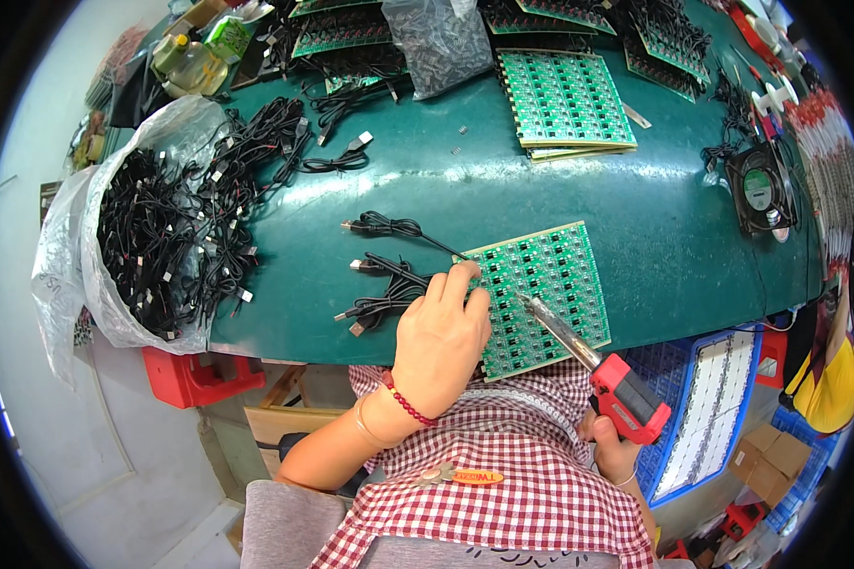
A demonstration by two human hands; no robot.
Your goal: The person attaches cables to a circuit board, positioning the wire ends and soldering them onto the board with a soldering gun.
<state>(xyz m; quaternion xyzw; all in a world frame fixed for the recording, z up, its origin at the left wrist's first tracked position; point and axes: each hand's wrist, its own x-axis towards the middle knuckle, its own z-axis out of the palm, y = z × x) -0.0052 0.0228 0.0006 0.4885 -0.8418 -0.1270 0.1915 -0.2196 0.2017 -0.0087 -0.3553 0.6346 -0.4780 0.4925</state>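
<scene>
A green circuit board panel (560, 275) lies at the near edge of the green table (446, 180). My left hand (441, 341) rests on the panel's left side, its fingers pinching the end of a black cable (389, 275) against the board. My right hand (612, 450), mostly hidden below the table edge, holds a red soldering iron (626, 398). The iron's metal tip (527, 302) touches the panel just right of my left fingers. More black cables (380, 226) lie spread to the left of the panel.
A clear plastic bag full of black cables (152, 237) stands at the left table edge. Stacked green panels (565, 100) lie at the back, a bag of small parts (436, 38) beside them. A small black fan (761, 190) sits right. A blue crate (707, 408) is beside my right knee.
</scene>
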